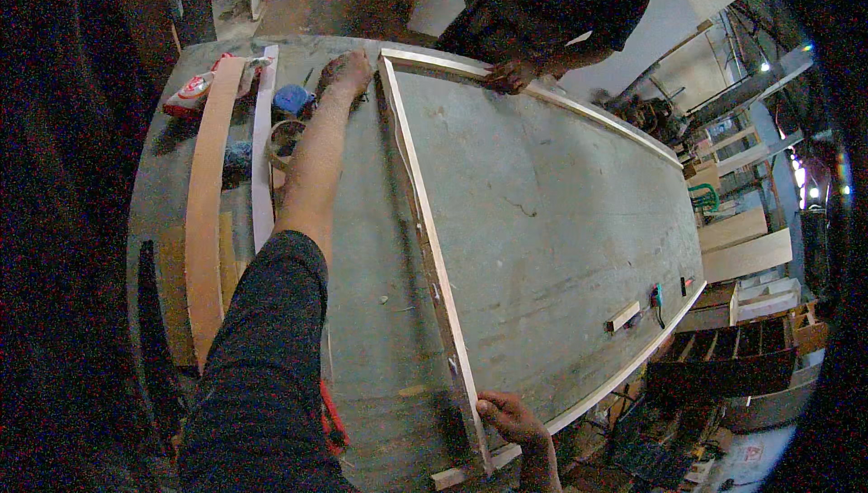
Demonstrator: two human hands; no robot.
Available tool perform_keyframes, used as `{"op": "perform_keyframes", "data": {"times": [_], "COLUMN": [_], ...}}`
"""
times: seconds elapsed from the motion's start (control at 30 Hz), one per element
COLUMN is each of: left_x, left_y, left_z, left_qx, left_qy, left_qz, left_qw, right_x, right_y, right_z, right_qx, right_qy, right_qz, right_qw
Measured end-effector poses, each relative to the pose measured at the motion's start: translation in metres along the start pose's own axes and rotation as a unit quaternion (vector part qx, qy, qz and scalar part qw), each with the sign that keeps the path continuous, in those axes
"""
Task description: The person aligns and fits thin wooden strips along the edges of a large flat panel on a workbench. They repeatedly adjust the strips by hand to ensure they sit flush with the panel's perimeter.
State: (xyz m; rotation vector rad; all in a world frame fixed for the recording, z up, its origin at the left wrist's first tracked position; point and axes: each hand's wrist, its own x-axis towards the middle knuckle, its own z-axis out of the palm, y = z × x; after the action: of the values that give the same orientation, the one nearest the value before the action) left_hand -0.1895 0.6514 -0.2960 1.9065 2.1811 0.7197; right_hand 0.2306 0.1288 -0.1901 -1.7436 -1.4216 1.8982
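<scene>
Pale wooden strips form a long frame on the grey table [561, 186]. My right hand [511, 416] grips the cross strip [425, 222] near its near end, thumb and fingers closed about its edge. That end lies over the near long strip [588, 407]. My left arm reaches across to the table's far side. There my left hand [345, 75] is closed, left of the frame's far corner; whatever its fingers hold is hidden. A blue roll [293, 98] lies close to it, with a brown tape roll [286, 142] nearer me.
A co-worker's hand [511, 75] rests on the far long strip [579, 104]. At left lie a brown board [212, 204], a white strip [263, 150] and a red-white packet [194, 91]. A small wood block [623, 316] and a cutter [657, 299] lie inside the frame.
</scene>
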Motion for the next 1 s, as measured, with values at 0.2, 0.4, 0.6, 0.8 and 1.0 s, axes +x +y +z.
{"op": "perform_keyframes", "data": {"times": [0.2,0.4,0.6,0.8,1.0], "left_x": [-0.008,-0.076,-0.177,-0.333,-0.521], "left_y": [0.008,0.026,0.056,0.064,0.087], "left_z": [0.004,-0.014,-0.072,-0.116,-0.170], "left_qx": [0.036,0.107,0.189,0.135,-0.038], "left_qy": [-0.030,-0.089,-0.199,0.006,-0.047], "left_qz": [-0.007,0.046,0.152,0.203,0.099], "left_qw": [0.999,0.989,0.950,0.970,0.993], "right_x": [-0.003,0.018,0.021,0.033,0.049], "right_y": [0.017,0.039,0.036,0.024,0.048], "right_z": [-0.003,0.002,0.008,0.013,0.014], "right_qx": [-0.034,-0.084,-0.100,-0.157,-0.162], "right_qy": [0.013,0.087,0.075,0.097,0.112], "right_qz": [0.035,-0.051,-0.049,-0.115,-0.141], "right_qw": [0.999,0.991,0.991,0.976,0.970]}}
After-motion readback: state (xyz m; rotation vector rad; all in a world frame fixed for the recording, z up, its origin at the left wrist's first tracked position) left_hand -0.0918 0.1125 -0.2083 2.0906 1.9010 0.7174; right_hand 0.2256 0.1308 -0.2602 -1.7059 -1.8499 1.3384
